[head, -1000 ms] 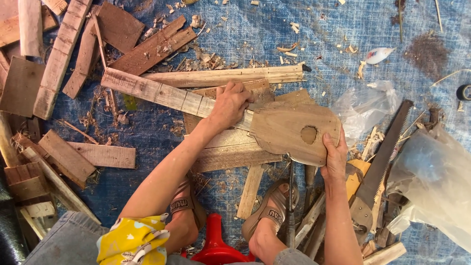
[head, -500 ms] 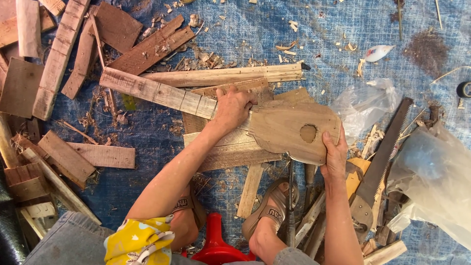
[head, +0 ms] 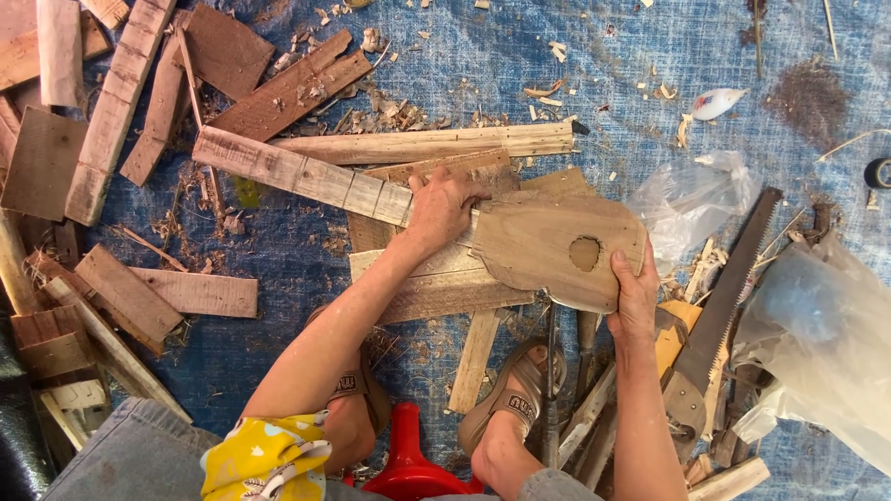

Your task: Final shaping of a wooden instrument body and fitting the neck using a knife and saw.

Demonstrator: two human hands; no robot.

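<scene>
While a blue tarp [head: 520,65] covers the whole ground and carries everything, loose planks and offcuts crowd its nine to eleven o'clock side, too overlapped to count exactly. Two long planks cross the middle: one pale strip [head: 427,144] lying nearly level at twelve o'clock of the hands, and one jointed plank [head: 297,176] slanting from ten o'clock down toward the centre. Crumpled clear plastic sheeting [head: 817,343] fills the three to four o'clock edge, with a second, smaller piece [head: 691,195] at two o'clock of the shaped board. One handsaw [head: 719,311] lies on a slant at four o'clock, teeth toward the plastic.

Just right of centre sits the single shaped board [head: 548,241], flat, rounded at its corners, with one hole [head: 584,253] cut through it; it rests on a stack of shorter boards [head: 436,288]. The left hand [head: 444,209] presses palm down with fingers curled over the board's nine o'clock end, also touching the jointed plank. The right hand [head: 634,288] grips the board's four o'clock edge, thumb on top beside the hole, fingers under.

At six o'clock one red stool [head: 408,455] shows between two sandalled feet [head: 506,408]. One small white-and-red glue tube [head: 716,102] lies at one o'clock, well apart.
</scene>
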